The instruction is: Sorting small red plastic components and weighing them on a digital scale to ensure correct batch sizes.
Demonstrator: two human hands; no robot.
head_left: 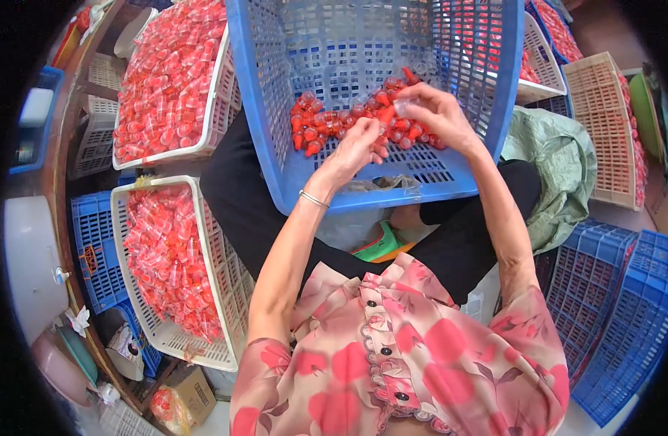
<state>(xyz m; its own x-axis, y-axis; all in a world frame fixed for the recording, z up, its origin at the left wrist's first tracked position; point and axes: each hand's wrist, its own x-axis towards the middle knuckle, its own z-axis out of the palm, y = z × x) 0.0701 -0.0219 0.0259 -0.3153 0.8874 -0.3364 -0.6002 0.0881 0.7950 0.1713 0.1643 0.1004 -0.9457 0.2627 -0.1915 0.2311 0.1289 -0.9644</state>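
Note:
In front of me a large blue plastic crate [305, 200] stands tilted toward me, with a pile of small red pieces with clear plastic parts [319, 123] inside. My left hand [352, 151] is closed over the pile, its fingers pinching a red cone-shaped piece [385, 115]. Close beside it, my right hand [448, 122] is also closed, with a small clear plastic cap [402, 107] between thumb and fingers. The cap is just right of the red cone; whether they touch, I cannot tell.
White crates filled with red pieces stand at my left, one far [221, 80] and one nearer [232, 320]. A green woven sack [559, 156] lies by my right knee. Blue crates [628, 327] and a beige crate [602, 131] stand at the right. A green and orange object [381, 240] lies between my legs.

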